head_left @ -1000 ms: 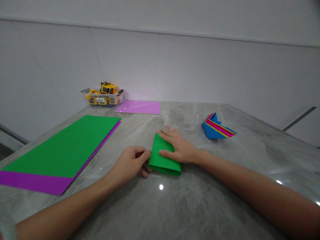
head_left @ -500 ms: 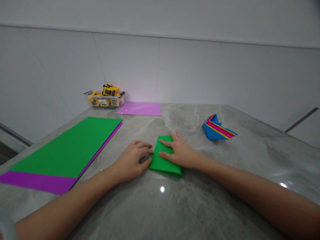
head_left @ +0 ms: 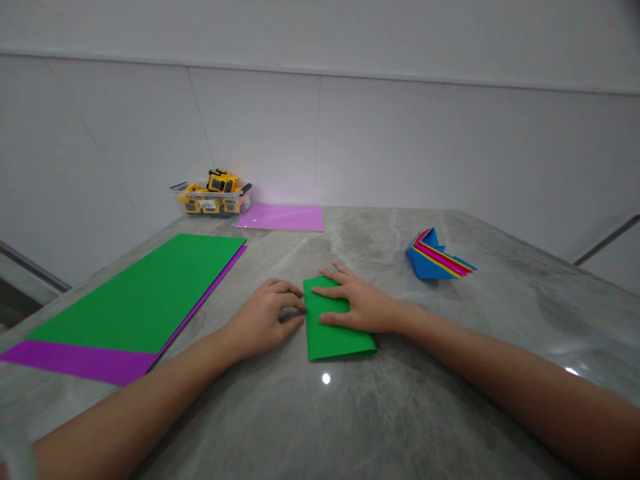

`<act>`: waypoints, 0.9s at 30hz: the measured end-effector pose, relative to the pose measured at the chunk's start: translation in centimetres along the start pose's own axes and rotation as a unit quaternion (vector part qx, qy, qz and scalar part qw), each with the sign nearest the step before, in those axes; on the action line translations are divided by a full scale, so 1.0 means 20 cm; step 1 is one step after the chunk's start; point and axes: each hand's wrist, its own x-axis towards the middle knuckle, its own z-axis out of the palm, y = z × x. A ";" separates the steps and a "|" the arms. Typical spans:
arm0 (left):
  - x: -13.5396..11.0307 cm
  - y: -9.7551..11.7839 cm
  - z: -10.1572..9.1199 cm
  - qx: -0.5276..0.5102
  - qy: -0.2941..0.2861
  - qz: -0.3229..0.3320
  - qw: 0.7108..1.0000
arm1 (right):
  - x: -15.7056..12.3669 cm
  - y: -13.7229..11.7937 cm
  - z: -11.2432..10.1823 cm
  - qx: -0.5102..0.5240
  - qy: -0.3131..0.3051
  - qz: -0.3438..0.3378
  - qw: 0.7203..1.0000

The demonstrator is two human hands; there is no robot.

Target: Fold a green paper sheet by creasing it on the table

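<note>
Right hand [head_left: 361, 303] spreads flat over folded green paper [head_left: 333, 340]
Left hand [head_left: 267, 317] rests half-curled, loosely parted, just beside its left edge.

A bright-green rectangular piece of smooth, matt paper [head_left: 333, 341], folded over into a small panel, lies on the grey marbled tabletop [head_left: 280, 407], near its middle. Its uncovered face looks flat and plain, with a straight left edge running away from the viewer. The near edge slants slightly, its right corner farther from the viewer than its left, and the layers seem to part a little at that right corner, though the blur makes this hard to judge. The right hand [head_left: 357, 303] covers much of the panel's right side and part of its far end.
</note>
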 end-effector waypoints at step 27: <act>0.05 -0.13 -0.04 -0.004 -0.031 0.103 0.994 | -0.03 -0.08 0.05 -0.053 -0.026 -0.037 0.998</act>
